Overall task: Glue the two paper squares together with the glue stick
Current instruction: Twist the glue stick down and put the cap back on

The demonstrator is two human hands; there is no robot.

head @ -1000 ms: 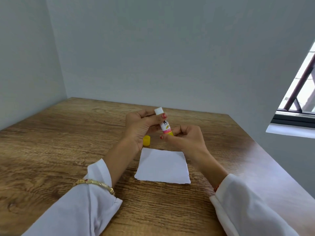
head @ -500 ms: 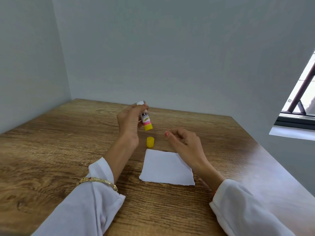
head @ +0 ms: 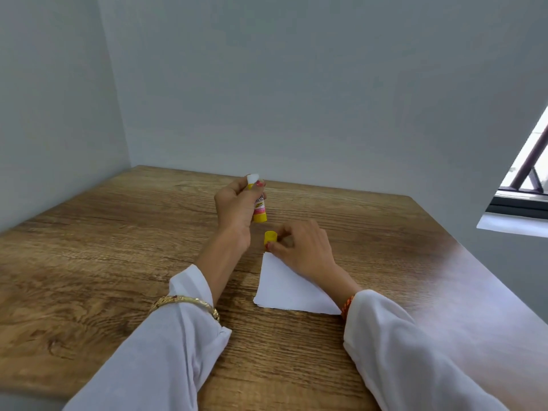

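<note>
A brown wooden table [head: 103, 262] fills the bottom of the view, with wavy grain lines on it. Grey walls [head: 296, 84] meet in a corner behind it. On the right is a window [head: 530, 173] (only a bit shows) with a white sill [head: 510, 225].

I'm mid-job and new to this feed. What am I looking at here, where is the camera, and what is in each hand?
There is no machine: a person works with bare hands, filmed by one camera worn on the head, looking forward and down. The left hand grips the glue stick, held off the table, white end up. The right hand reaches over the white paper, its fingers at the yellow cap on the wood; whether they already pinch it is unclear. Only one sheet outline shows.
</note>
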